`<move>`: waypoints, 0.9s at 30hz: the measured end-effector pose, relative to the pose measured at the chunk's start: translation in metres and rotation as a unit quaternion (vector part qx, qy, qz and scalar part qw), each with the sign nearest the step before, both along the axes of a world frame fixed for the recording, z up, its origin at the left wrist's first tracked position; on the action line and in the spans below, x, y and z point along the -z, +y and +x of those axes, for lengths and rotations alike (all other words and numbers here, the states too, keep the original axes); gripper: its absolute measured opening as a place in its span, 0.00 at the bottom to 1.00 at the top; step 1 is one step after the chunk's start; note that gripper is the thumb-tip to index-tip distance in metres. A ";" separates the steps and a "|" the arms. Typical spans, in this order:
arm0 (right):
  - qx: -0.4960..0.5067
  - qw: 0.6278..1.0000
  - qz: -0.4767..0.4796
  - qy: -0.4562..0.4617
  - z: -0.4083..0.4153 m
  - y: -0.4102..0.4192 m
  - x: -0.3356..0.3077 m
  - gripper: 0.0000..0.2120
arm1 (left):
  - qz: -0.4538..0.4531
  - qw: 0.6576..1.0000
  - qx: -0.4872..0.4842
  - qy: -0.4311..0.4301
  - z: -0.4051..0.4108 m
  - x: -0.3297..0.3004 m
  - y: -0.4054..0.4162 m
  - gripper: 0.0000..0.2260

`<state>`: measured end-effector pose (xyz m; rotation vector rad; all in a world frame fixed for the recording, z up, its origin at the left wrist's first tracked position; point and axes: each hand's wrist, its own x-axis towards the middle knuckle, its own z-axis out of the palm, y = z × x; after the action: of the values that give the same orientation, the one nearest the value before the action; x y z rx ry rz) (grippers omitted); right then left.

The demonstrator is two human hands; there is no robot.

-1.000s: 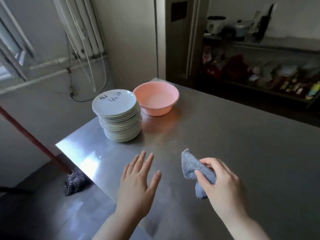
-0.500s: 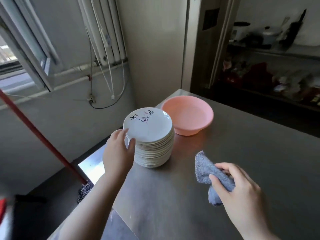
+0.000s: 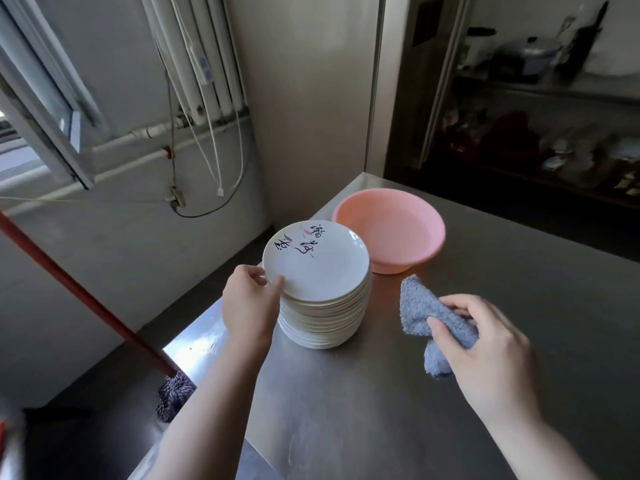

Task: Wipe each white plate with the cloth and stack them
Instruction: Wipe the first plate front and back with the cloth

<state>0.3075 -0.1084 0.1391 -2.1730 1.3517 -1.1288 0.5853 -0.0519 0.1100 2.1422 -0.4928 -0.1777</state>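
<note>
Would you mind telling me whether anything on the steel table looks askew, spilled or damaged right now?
Only the top plate sits askew: it is tilted, its near edge lifted off the stack by the left hand. The pink basin is upright, and the cloth is bunched in the right hand. No spill or breakage shows.

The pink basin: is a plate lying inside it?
No. The pink basin holds no plate; the plates are stacked beside it.
</note>
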 end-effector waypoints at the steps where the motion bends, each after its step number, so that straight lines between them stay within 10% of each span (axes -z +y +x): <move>1: 0.001 1.000 -0.001 -0.003 0.003 0.000 0.000 0.12 | -0.008 1.000 0.003 0.023 0.002 0.000 -0.001 0.11; 17: 0.034 0.999 -0.010 -0.007 0.003 -0.006 -0.007 0.11 | -0.208 0.964 0.002 0.164 -0.002 -0.023 -0.012 0.12; 27: 0.232 0.973 0.006 0.007 -0.099 0.009 -0.012 0.09 | -0.232 0.926 0.211 0.211 -0.104 -0.031 -0.044 0.09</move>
<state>0.2088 -0.0992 0.1508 -1.9057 1.9324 -1.2533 0.4817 -0.0956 0.1407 1.4590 -0.6575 -0.6779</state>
